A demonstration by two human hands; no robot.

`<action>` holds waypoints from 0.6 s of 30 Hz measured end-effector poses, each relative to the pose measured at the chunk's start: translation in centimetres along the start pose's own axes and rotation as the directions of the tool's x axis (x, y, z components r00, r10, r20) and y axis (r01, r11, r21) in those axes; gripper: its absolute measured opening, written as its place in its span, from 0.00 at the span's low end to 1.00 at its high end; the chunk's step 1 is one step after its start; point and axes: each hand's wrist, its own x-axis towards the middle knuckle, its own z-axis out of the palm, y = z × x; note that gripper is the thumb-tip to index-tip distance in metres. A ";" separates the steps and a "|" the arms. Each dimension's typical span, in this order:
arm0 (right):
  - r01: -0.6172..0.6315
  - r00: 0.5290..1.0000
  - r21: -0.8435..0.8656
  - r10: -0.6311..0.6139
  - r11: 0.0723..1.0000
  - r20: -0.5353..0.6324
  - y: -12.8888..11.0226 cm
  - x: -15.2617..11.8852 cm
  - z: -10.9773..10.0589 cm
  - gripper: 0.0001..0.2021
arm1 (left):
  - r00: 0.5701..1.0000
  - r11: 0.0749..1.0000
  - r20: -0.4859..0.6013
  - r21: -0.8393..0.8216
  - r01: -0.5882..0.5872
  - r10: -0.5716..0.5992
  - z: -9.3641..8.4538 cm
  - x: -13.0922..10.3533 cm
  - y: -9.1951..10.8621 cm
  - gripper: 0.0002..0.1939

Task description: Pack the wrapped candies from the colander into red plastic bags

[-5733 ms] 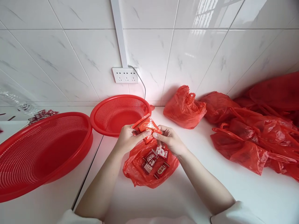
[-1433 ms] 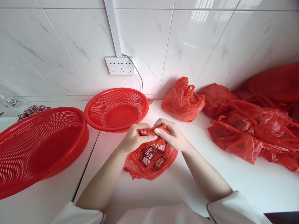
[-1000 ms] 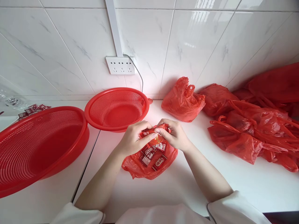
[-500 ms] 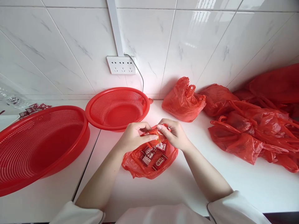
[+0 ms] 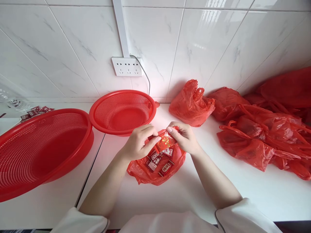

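Between my two hands is a small red snack packet [image 5: 166, 141] with gold print, held above an opened red plastic bag [image 5: 143, 177]. My left hand [image 5: 143, 141] pinches its left edge between thumb and fingers. At its upper right edge, my right hand [image 5: 184, 137] is closed on it, thumb on top. Inside the bag lie several small wrapped snacks, among them a dark red packet [image 5: 166, 168] with a pale label and a brown-red packet [image 5: 154, 160] with white print. The held packet and my hands hide the far part of the bag.
A red perforated basket [image 5: 122, 131] stands by the wall; a larger one [image 5: 88, 136] is at the left. Small packets [image 5: 36, 111] lie behind it. One tied red bag [image 5: 190, 108] stands back right, with several more red bags [image 5: 262, 132] heaped beyond. A socket panel [image 5: 126, 67] is on the wall.
My hands have moved slightly apart, and the packet between them now lies flatter, with more of its gold-printed face showing. The bag and its contents stay in place.
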 end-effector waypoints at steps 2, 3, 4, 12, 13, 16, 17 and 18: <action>-0.019 1.000 0.025 0.019 1.000 0.016 -0.1 0.1 -0.4 0.21 | 1.000 1.000 -0.020 -0.006 0.018 -0.018 0.1 0.0 -0.1 0.09; -0.021 0.999 0.019 0.021 1.000 0.028 -0.2 0.1 -0.7 0.22 | 0.999 0.999 -0.030 -0.009 0.038 -0.038 0.1 0.0 -0.2 0.09; -0.022 0.999 -0.001 0.022 1.000 0.046 -0.3 0.1 -1.0 0.23 | 0.997 0.998 -0.044 -0.013 0.061 -0.062 0.2 0.0 -0.2 0.10; -0.097 0.984 0.004 0.095 0.995 0.150 -0.4 0.0 -1.8 0.14 | 0.965 0.970 -0.148 -0.143 0.194 -0.215 0.6 0.4 -0.3 0.09; -0.086 0.989 0.030 0.082 0.996 0.125 -0.4 0.0 -1.6 0.13 | 0.967 0.967 -0.123 -0.155 0.205 -0.224 0.6 0.4 -0.3 0.11; -0.062 0.996 0.089 0.057 0.994 0.063 -0.4 0.0 -1.3 0.11 | 0.972 0.959 -0.058 -0.183 0.215 -0.229 0.5 0.4 -0.1 0.12; -0.061 0.997 0.110 0.054 0.992 0.062 -0.4 0.0 -1.2 0.11 | 0.973 0.955 -0.039 -0.204 0.215 -0.228 0.6 0.4 0.0 0.13; -0.061 0.996 0.134 0.052 0.989 0.070 -0.4 0.0 -1.1 0.10 | 0.975 0.949 -0.017 -0.233 0.212 -0.222 0.6 0.4 0.1 0.13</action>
